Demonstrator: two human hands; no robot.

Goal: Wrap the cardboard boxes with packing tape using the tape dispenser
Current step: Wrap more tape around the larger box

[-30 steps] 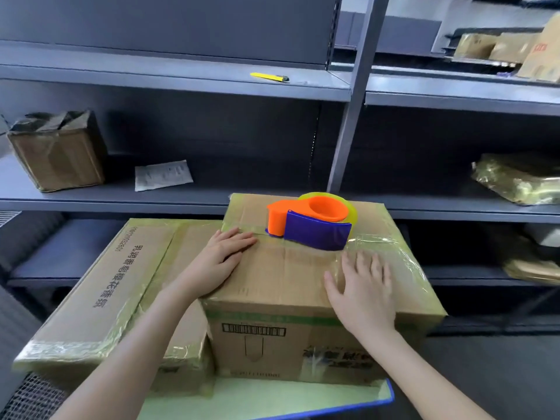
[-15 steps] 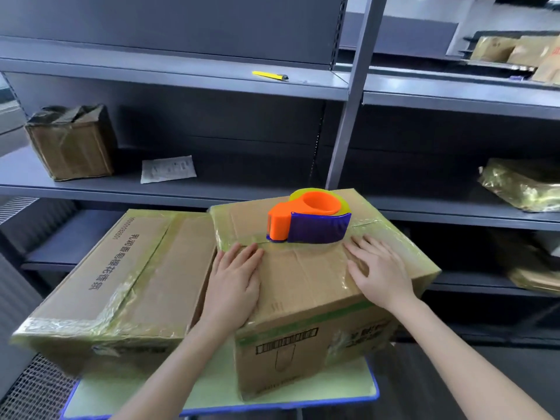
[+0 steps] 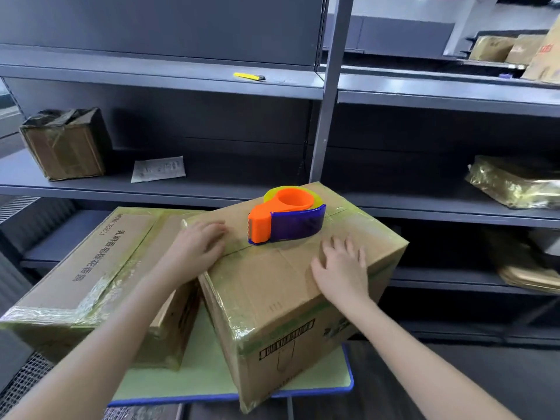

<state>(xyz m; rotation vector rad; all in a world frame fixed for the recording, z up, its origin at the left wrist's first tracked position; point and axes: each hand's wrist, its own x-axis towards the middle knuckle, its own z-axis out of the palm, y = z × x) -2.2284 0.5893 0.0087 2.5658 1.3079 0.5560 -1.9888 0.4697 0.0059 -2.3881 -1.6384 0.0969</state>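
An orange and purple tape dispenser (image 3: 286, 218) with a yellowish roll lies on top of a taped cardboard box (image 3: 281, 301) that sits turned at an angle, one corner toward me. My left hand (image 3: 198, 245) rests flat on the box's top left edge, left of the dispenser. On the top right part, just in front of the dispenser, my right hand (image 3: 341, 266) lies flat with fingers spread. A second, flatter taped box (image 3: 91, 274) with printed characters stands to the left, touching the first.
Both boxes stand on a small pale green table with a blue rim (image 3: 348, 386). Behind is grey metal shelving with a post (image 3: 328, 95), a yellow cutter (image 3: 249, 76), a paper slip (image 3: 158, 168), a small worn box (image 3: 65, 144) and wrapped parcels (image 3: 515, 183) at right.
The right box has been turned further, its near corner swinging toward me. My left hand slid to the top left edge; my right hand stayed flat on top.
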